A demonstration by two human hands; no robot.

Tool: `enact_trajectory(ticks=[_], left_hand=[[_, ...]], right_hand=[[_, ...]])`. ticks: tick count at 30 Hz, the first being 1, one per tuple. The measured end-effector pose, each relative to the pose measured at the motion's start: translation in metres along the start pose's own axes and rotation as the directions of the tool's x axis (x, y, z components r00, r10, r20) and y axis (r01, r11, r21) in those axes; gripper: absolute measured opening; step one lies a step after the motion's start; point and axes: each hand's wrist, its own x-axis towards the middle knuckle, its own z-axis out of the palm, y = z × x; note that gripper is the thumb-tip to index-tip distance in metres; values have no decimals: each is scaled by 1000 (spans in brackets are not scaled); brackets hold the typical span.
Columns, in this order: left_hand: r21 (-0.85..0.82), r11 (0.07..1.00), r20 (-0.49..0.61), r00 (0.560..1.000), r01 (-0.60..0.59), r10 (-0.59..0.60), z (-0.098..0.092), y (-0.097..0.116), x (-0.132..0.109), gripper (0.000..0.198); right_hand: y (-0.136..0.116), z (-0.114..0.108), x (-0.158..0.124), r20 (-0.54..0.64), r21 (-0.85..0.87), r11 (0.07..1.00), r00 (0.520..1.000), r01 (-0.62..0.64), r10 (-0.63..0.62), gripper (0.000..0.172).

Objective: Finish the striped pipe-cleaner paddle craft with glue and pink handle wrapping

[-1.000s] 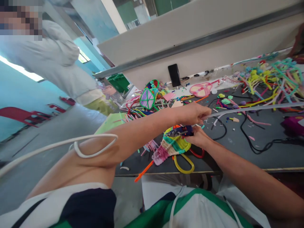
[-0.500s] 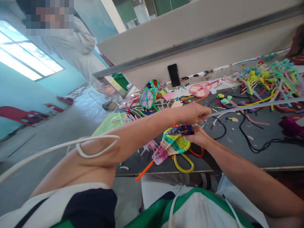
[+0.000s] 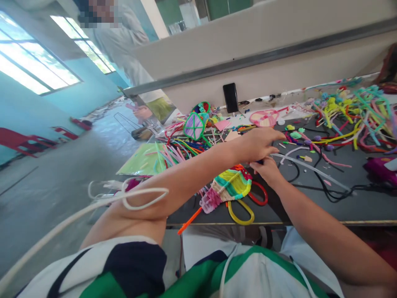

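My left hand point(image 3: 262, 144) is above the table with thumb and fingers apart, close over my right hand. My right hand point(image 3: 267, 169) is closed round a dark blue glue gun point(image 3: 261, 161), mostly hidden behind my left hand and wrist. A long translucent glue stick point(image 3: 313, 169) reaches from between my hands down to the right across the table. Below my left forearm lies a fish-like craft piece point(image 3: 232, 184) of yellow, teal, red and pink fuzzy stems, with an orange stem sticking out. Scissors with a yellow handle loop point(image 3: 241, 214) and a red loop point(image 3: 260, 193) lie under it.
A black phone point(image 3: 230, 97) leans against the back panel. Pipe cleaners point(image 3: 344, 111) are heaped at right, beside a purple object point(image 3: 381, 170) and black cables. A pink fuzzy piece point(image 3: 264, 118) and a purple-and-green one point(image 3: 194, 125) lie behind. Another person point(image 3: 124, 45) stands at left.
My left hand has let go of the glue stick and opened its fingers. The stick's far end has dropped onto the table. The glue gun has moved up, off the craft piece.
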Motion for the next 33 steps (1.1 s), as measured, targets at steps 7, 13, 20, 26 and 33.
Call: enact_trajectory(ticks=[7, 13, 20, 26, 33], left_hand=[[-83, 855, -197, 832, 512, -518, 19, -13, -123, 33], [18, 735, 52, 733, 678, -678, 88, -4, -209, 72], [-63, 783, -32, 783, 619, -621, 97, -3, -219, 65], [-217, 777, -208, 750, 591, -628, 88, -21, -231, 63], [-948, 263, -42, 753, 177, -657, 58, -60, -224, 51]], right_hand=[[-10, -6, 7, -101, 197, 971, 982, -137, 159, 22], [-22, -14, 9, 28, 414, 855, 943, -313, 332, 18], [-17, -25, 8, 112, 574, 703, 891, -420, 440, 11], [-15, -35, 10, 99, 685, 614, 885, -393, 456, 14], [-13, -37, 14, 62, 765, 565, 908, -309, 414, 14]])
